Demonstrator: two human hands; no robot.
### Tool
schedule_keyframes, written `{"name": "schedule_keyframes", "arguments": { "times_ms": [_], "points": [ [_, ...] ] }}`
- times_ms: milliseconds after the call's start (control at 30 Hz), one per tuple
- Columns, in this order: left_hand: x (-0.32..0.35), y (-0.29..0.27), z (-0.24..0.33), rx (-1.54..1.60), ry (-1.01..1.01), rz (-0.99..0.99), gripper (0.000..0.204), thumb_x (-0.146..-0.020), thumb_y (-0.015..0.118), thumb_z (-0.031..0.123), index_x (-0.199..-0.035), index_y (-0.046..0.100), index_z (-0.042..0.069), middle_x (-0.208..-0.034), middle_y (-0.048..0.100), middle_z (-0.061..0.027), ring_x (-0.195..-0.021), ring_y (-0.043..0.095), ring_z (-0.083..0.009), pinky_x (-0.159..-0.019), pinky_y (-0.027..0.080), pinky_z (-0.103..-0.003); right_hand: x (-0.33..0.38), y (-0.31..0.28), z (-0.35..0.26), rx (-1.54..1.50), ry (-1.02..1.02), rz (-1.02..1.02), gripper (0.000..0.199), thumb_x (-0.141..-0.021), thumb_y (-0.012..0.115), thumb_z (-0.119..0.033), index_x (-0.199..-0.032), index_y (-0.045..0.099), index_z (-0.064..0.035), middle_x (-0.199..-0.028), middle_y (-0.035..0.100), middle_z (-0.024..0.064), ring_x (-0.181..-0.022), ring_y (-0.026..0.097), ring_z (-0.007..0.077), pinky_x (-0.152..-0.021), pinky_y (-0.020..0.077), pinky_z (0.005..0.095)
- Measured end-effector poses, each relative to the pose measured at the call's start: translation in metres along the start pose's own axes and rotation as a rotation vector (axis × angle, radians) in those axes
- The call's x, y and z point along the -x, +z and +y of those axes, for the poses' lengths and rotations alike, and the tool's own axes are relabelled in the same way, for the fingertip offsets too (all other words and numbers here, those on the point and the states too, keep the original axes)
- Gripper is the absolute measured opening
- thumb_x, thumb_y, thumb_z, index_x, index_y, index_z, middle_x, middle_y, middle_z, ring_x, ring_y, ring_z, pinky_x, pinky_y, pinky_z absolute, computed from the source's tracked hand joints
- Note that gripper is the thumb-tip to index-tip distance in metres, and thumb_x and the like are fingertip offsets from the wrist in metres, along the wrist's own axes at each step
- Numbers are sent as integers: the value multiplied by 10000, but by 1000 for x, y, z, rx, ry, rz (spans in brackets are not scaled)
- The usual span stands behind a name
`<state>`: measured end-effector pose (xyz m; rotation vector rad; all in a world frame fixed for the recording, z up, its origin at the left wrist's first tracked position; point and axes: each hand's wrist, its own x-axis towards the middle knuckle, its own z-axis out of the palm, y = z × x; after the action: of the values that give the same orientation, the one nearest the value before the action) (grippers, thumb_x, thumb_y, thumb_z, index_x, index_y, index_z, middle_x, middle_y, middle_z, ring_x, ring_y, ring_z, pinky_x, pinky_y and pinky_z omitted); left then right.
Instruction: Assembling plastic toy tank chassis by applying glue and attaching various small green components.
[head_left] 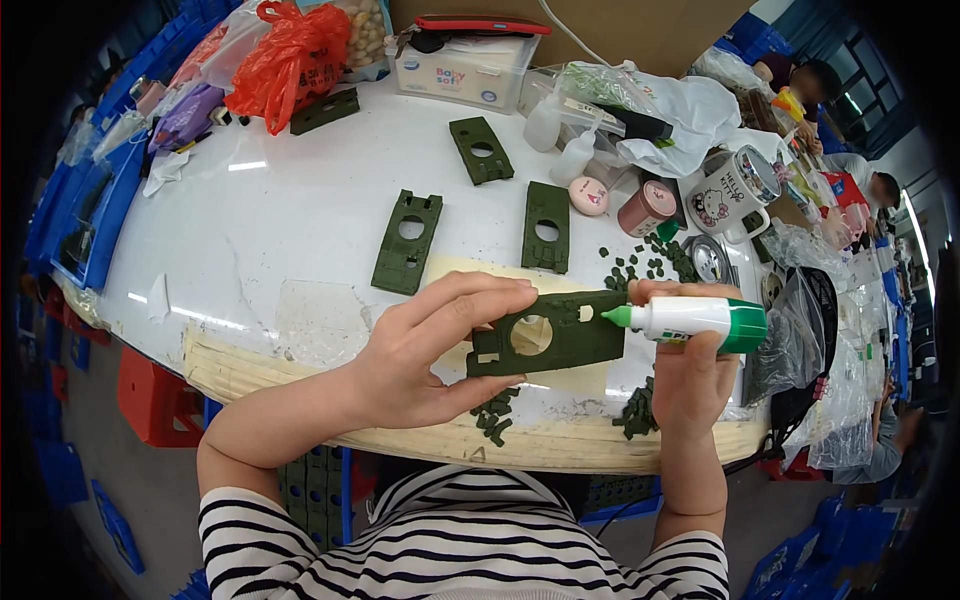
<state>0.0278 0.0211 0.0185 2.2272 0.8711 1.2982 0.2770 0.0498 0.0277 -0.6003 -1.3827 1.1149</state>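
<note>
My left hand (425,345) grips a dark green plastic toy tank hull (580,345) by its left end, thumb on the near edge and fingers on the far edge. The hull has a large round hole and small square openings. Wrapped in my right hand (690,380) is a white glue bottle (688,319) with a green base and green pointed tip, lying sideways. Its tip reaches over the hull's right end, beside a small square opening; whether it touches cannot be made out. Small dark green pieces (492,415) lie below the hull, with another pile (638,410) near my right wrist.
More green hulls (402,265) (545,255) (470,135) (325,112) lie on the white table (250,220). Loose green pieces (680,262) are scattered at right, near a pink jar (645,210), squeeze bottles (577,155) and a mug (720,195). Blue crates (105,215) stand left.
</note>
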Motion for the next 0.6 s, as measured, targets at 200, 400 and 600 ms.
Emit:
{"name": "schedule_keyframes", "arguments": {
  "times_ms": [200, 400, 600],
  "points": [
    [4, -4, 0, 381, -236, 4, 721, -679, 823, 38, -1290, 438, 25, -1187, 509, -115, -1070, 550, -189, -902, 536, -347, -1, 2, -1, 15, -46, -58, 503, -883, 629, -424, -1082, 478, 13, -971, 633, 185, -960, 641, 303, -885, 505, 437],
    [0, -9, -13, 1049, -488, 163, 760, -719, 822, 177, -1313, 367, 44, -1308, 488, -149, -1242, 480, -244, -1045, 430, -467, 0, 3, 0, -152, 74, -145, 492, -878, 636, -429, -1072, 479, -5, -958, 642, 174, -907, 660, 285, -814, 531, 394],
    [0, 0, -10, 1275, -578, -243, 727, -879, 664, 237, -1446, 265, 17, -1377, 446, -154, -1266, 453, -253, -1013, 450, -467, 3, 11, -4, -36, 7, -170, 546, -849, 662, -455, -1072, 476, 8, -949, 634, 168, -890, 661, 280, -788, 541, 383]
  ]
}}
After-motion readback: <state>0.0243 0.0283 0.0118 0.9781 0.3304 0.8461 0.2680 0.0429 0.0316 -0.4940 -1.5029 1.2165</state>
